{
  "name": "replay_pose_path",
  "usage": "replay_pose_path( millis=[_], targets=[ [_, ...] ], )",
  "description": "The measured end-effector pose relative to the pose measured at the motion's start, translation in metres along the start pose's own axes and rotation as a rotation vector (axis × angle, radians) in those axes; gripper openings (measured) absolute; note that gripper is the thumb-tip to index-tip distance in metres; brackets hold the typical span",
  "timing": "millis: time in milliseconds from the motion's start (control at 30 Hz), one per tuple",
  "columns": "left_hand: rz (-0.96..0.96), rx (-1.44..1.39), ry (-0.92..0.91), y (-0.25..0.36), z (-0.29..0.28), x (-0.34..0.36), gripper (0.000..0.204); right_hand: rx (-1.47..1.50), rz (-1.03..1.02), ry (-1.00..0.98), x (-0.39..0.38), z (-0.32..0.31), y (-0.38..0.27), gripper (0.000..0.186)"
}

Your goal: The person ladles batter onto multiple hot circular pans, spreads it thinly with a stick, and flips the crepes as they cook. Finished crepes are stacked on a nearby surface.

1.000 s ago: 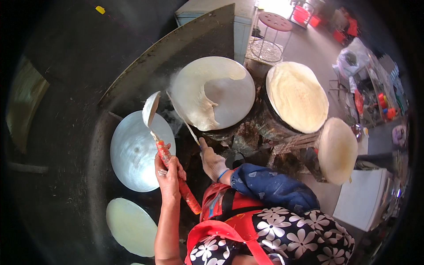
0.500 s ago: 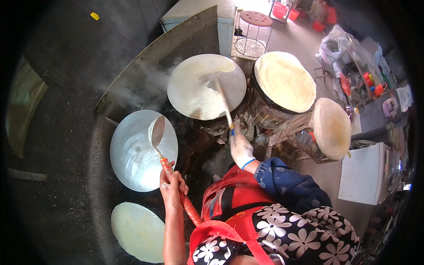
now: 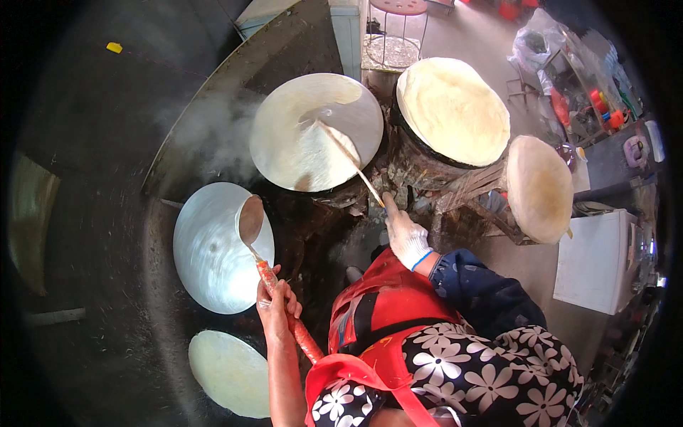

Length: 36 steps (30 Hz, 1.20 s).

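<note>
My left hand (image 3: 278,306) is closed round the red wrapped handle of a ladle (image 3: 250,222). The ladle's bowl hangs over the right side of a shiny, bare metal griddle (image 3: 206,256). In a white work glove, my right hand (image 3: 407,238) grips the end of a thin wooden-handled spreader (image 3: 346,155). Its far end rests in wet pale batter (image 3: 324,158) on the round griddle (image 3: 284,114) ahead; its head is hard to make out. Batter coats part of that surface unevenly, with greyer patches on the right and left. Steam drifts off its left side.
A pale round sheet (image 3: 229,371) lies on another griddle at lower left. Round flatbreads (image 3: 455,110) lie at the far right, with one more disc (image 3: 539,191) nearer. A curved metal shield (image 3: 235,85) stands behind. A stool (image 3: 398,7) and white cabinet (image 3: 594,263) stand beyond.
The spreader's far end has swept left across the batter, and my right hand has moved right and a little nearer. My left hand and the ladle stay nearly still. The whole view has shifted slightly.
</note>
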State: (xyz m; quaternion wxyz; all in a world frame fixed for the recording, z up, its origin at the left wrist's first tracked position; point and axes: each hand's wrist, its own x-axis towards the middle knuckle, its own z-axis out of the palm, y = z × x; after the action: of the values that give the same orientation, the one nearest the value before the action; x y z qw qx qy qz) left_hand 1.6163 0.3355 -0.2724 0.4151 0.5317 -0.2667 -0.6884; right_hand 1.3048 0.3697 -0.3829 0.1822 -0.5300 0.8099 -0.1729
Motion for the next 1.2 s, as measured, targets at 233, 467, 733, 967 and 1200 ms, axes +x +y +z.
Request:
replay_pose_path(
  millis=[233, 467, 733, 967, 1200],
  targets=[
    [-0.027, 0.019, 0.000, -0.003, 0.040, 0.024, 0.042, 0.032, -0.421, -0.203, 0.005, 0.005, 0.016, 0.073],
    [-0.041, 0.038, 0.028, -0.007, 0.080, 0.040, 0.041, -0.196, -0.164, -0.163, 0.042, -0.065, 0.091, 0.068],
    [-0.093, 0.000, 0.048, -0.018, 0.118, 0.055, 0.038, 0.027, -0.501, -0.143, 0.065, -0.057, 0.109, 0.066],
    [-0.102, 0.006, 0.064, -0.016, 0.146, 0.056, 0.038, 0.073, -0.314, -0.037, 0.075, -0.085, 0.159, 0.067],
    [-0.110, 0.027, 0.023, -0.006, 0.156, 0.070, 0.040, 0.082, -0.454, 0.001, 0.091, -0.078, 0.136, 0.069]
  ],
)
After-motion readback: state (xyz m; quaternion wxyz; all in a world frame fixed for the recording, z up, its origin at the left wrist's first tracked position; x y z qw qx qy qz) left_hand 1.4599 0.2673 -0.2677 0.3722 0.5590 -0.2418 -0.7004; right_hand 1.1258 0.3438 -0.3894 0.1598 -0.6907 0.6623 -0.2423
